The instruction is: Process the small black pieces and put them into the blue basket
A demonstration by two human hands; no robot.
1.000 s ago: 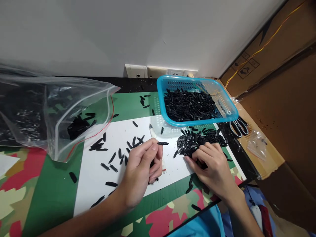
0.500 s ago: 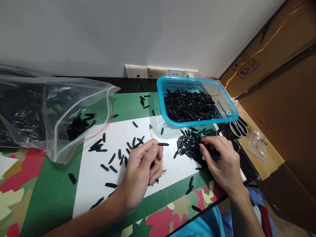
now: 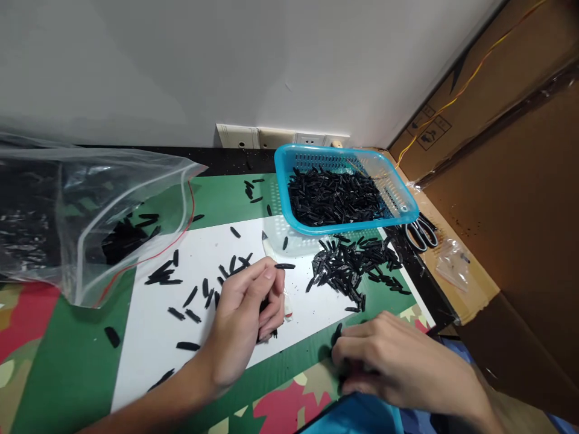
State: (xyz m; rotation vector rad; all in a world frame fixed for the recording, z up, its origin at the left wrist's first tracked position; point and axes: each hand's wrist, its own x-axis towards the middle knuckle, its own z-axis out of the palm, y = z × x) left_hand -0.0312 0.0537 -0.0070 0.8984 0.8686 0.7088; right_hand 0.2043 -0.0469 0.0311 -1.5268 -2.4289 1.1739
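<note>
Sorting small black pieces, by the look of it, one at a time, on a white sheet (image 3: 154, 343) laid over the green surface (image 3: 72, 361). Grips a white pen-like tool (image 3: 268, 246) in the left hand (image 3: 244, 319), fingers curled closed around it, dark tip pointing toward the blue basket (image 3: 283, 199). Lies just at the thumb tip: a single black piece (image 3: 284, 266), touching or nearly so.

Rests the right hand (image 3: 389, 361) low at the near edge of the surface, knuckles up, fingers bent over a few stray black pieces (image 3: 337, 333); cannot tell whether anything is pinched underneath.

Main pile of black pieces (image 3: 353, 265) between the two hands and the basket, partly on the sheet, partly spilling toward the scissors (image 3: 420, 232). More scattered pieces (image 3: 194, 295) left of the left hand.

Next move, as a judgement: calls for a fine fingertip pinch on one piece, without sweeping neighbours off the near edge close by.

Room: open sheet between the hands; crowded on the right by pile, basket and cardboard box (image 3: 520, 211); bounded on the left by a clear plastic bag (image 3: 90, 205) holding more pieces.
</note>
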